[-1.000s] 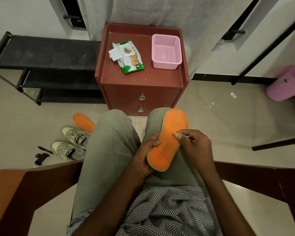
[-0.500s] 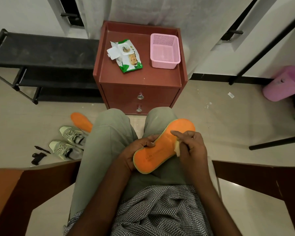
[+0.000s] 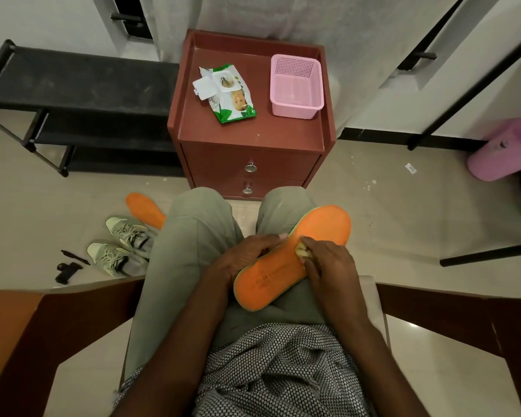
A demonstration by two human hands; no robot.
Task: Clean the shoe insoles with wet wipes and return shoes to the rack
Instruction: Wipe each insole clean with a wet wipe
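Since a moment ago, the flat orange foam insole (image 3: 295,257) tilted lower across the lap; left hand (image 3: 244,258) grips its edge, right hand (image 3: 328,263) pinches a crumpled yellowish wet wipe (image 3: 302,251). Better to wipe lengthwise, pressing evenly.

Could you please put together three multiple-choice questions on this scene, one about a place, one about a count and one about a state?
1. Where does the pack of wet wipes lie?
A. on the floor
B. on the cabinet, left of the pink basket
C. on the black rack

2. How many orange insoles show?
A. one
B. two
C. three

3. What is the right hand doing?
A. resting idle on the chair arm
B. pulling a drawer knob
C. pressing a wipe on the insole in the lap

Answers: 1 B, the pack lies on the cabinet top beside the basket. 2 B, one is in the lap and a second insole lies on the floor by the shoes. 3 C, its fingers hold a wipe on the insole while the left hand steadies it.
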